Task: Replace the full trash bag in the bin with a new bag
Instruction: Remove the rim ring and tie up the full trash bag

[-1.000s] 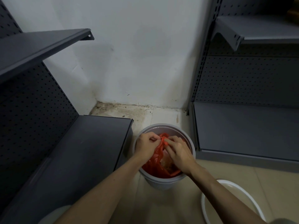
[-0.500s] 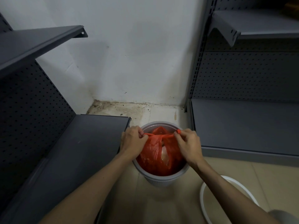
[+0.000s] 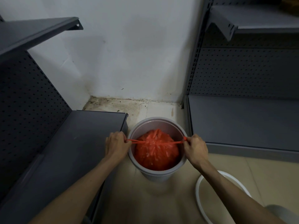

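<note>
Head view looks down into a corner where a grey round bin point(image 3: 157, 172) stands on a beige tiled floor point(image 3: 169, 199), between two dark grey metal shelf units. Inside the bin sits a full red trash bag point(image 3: 156, 155), its plastic gathered to a knot at the top middle, with a small tuft of bag sticking up behind the knot. Two thin red handle strands run outward from the knot, one to each side, both drawn taut and nearly level across the bin's mouth.

The left hand point(image 3: 116, 145) is at the bin's left rim, its fingers closed tight on the end of the left strand point(image 3: 135, 141). The right hand point(image 3: 195, 147) is at the right rim, fingers pinched shut on the right strand point(image 3: 177, 143), with a short red end poking up above the thumb. Both forearms reach in from the bottom edge.

The left shelf unit's base shelf point(image 3: 68, 152) lies just beside the bin; the right unit's base shelf point(image 3: 242, 123) is near its other side. A white ring-shaped rim point(image 3: 198, 193) lies on the floor near the right forearm, partly hidden by it. The floor near the white wall point(image 3: 129, 54) is stained.
</note>
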